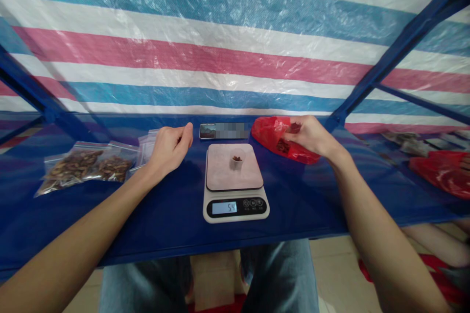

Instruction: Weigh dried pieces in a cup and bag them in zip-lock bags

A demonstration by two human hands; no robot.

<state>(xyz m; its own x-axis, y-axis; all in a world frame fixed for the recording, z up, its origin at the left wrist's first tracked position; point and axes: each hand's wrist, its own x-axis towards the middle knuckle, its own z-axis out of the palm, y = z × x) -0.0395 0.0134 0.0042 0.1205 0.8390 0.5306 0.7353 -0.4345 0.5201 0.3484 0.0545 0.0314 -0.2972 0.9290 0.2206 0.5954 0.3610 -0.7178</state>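
Observation:
A white kitchen scale (pixel 213 176) stands on the table in front of me, its display reading 5.4. On its plate sits a small clear cup (pixel 236 166) with a few brown pieces in it. To the right lies a red plastic bag (pixel 270 132) with dark brown dried pieces (pixel 282 146) showing in its mouth. My right hand (pixel 308 134) reaches into that opening, fingers pressed together; their tips are partly hidden. My left hand (pixel 172 145) is curled into a loose fist left of the scale, beside clear empty-looking zip bags (pixel 147 145). Nothing shows in it.
Zip bags of brown pieces (pixel 75 164) lie at the left. Behind the scale is a phone (pixel 208 131). Blue metal posts (pixel 367 76) and a striped plastic sheet (pixel 220 58) stand behind the blue table (pixel 165 230). Another person's hand (pixel 465 162) touches a red bag (pixel 436 171) at far right.

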